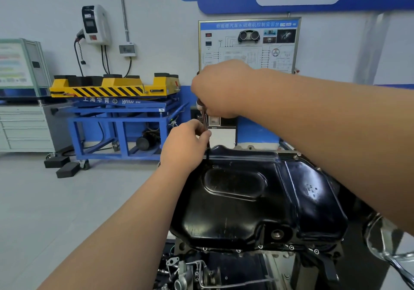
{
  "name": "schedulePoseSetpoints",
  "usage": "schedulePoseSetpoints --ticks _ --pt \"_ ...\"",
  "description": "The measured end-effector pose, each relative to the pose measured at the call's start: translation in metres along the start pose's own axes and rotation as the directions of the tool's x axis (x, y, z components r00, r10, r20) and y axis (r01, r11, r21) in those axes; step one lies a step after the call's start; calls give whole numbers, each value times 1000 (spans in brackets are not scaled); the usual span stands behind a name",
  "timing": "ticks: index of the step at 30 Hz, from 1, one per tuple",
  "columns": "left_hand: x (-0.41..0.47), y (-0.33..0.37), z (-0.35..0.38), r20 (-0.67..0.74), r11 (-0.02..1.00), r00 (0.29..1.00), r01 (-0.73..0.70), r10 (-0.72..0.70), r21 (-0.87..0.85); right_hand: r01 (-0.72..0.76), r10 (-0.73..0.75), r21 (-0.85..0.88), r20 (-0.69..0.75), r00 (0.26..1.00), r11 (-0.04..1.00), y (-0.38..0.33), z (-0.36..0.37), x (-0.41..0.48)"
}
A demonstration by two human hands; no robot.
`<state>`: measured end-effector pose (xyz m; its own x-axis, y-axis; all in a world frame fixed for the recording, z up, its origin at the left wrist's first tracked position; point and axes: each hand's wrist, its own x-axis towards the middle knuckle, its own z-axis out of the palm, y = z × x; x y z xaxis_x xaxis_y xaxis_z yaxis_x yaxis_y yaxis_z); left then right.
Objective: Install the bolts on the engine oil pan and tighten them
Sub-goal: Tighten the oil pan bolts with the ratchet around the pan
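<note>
Left arm (125, 211) and right arm (336, 132) reach forward over the upturned engine. The black oil pan (257, 200) sits on top of the engine, centre-right, with its drain plug (277, 233) facing the camera.

The right hand (220, 88) is wrapped round the top of a long, slim driver (205, 119). The left hand (186, 146) is lower down, pinching the shaft between fingers and thumb. Both hands are clamped on the same tool, one above the other, and do not quite touch. The driver stands close to upright, and its dark lower end meets the pan's far-left edge. Whatever fastener it is on is hidden under the tip.

Small bolts (291, 247) with washers already sit in a row along the near edge.

The pan looks like stiff pressed steel. It is glossy and may be oily, so it would be slippery to grab and is best left seated. Its thin edge would likely bend if any one bolt is pulled down too hard.

The bolts look light and easy to drop or cross-thread. It seems safer to start them gently. Turn from the handle on top and keep the lower hand close to the tip so the shaft stays square.
</note>
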<state>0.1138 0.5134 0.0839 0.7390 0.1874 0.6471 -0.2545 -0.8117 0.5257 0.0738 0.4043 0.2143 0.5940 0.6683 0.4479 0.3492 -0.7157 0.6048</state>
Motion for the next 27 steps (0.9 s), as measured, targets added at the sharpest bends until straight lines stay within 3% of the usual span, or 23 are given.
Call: schedulePoseSetpoints --ticks 3,7,14,16,20,27 --pt "0 0 1 -6 1000 1000 2 -2 9 -51 53 40 -34 998 998 -4 7 0" --pt "2 1 1 24 1000 1000 3 -3 -9 -217 206 206 73 976 954 -12 11 -2" --pt "4 -3 -1 55 995 995 -85 88 -55 -2 2 55 -12 1000 998 1 8 -5" --pt "6 -4 2 53 997 996 -62 65 -55 -62 67 124 -35 997 990 3 12 -7" --pt "7 -2 4 65 999 997 -32 32 -12 -236 224 273 74 972 932 -5 19 -7" --pt "2 -3 0 55 995 994 -98 100 -32 21 -18 66 -39 999 998 5 12 -9"
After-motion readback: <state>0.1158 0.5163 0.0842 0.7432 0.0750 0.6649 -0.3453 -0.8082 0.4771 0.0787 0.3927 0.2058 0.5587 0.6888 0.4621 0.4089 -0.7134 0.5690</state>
